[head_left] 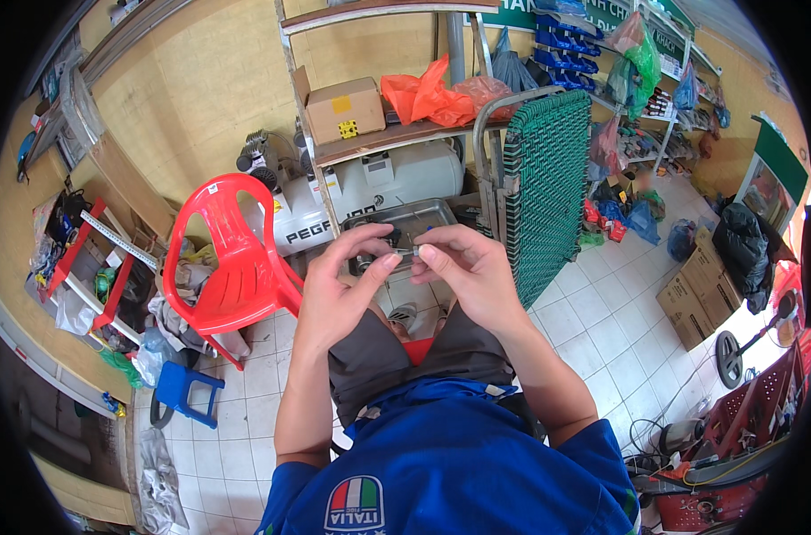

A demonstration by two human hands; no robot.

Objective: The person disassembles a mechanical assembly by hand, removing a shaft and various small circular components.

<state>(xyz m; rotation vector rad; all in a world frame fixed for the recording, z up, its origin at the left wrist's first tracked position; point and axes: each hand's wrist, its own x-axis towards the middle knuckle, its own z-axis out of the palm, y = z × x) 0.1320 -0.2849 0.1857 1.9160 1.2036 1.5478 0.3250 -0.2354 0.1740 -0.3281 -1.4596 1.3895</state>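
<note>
My left hand (341, 278) and my right hand (473, 275) are raised in front of my lap, their fingertips almost meeting. Between them is a small, thin metal piece (405, 251), pinched by thumb and fingers from both sides; it is too small to tell its kind. Just beyond the hands sits a grey metal tray (437, 210) with dark items in it, partly hidden by my fingers.
A red plastic chair (236, 267) stands at the left, with a blue stool (188, 392) nearer me. A white air tank (414, 174) lies under a shelf holding a cardboard box (343, 111). A folded green woven cot (548, 187) leans at the right.
</note>
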